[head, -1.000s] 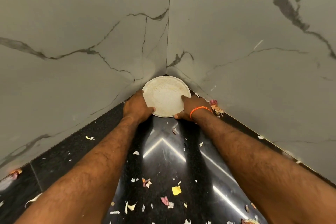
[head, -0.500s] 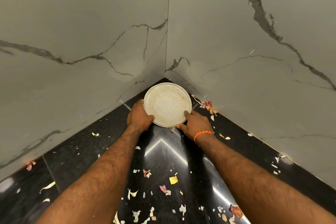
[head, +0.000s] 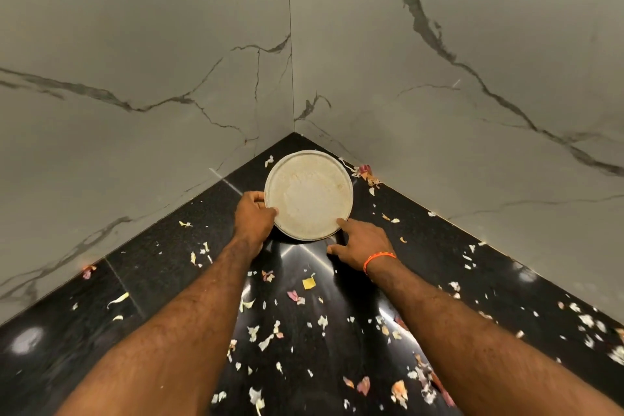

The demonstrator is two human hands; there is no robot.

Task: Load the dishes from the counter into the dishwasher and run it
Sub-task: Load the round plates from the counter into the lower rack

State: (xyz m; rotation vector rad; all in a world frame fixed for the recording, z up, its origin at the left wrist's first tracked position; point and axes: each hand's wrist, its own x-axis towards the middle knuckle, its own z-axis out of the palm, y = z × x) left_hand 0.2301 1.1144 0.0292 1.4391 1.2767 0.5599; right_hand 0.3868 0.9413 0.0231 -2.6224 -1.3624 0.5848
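Dirty round plate in the corner of a black counter, both hands at its rim.

Grey veined marble walls meet above the glossy black counter, which is littered with pale and pinkish peel scraps. The plate is off-white, shallow and raised-rimmed, smeared with dried residue, near both walls. The left hand grips its left edge, thumb curled over the rim. The right hand, orange band at the wrist, lies spread, forefinger tip touching the near-right rim.
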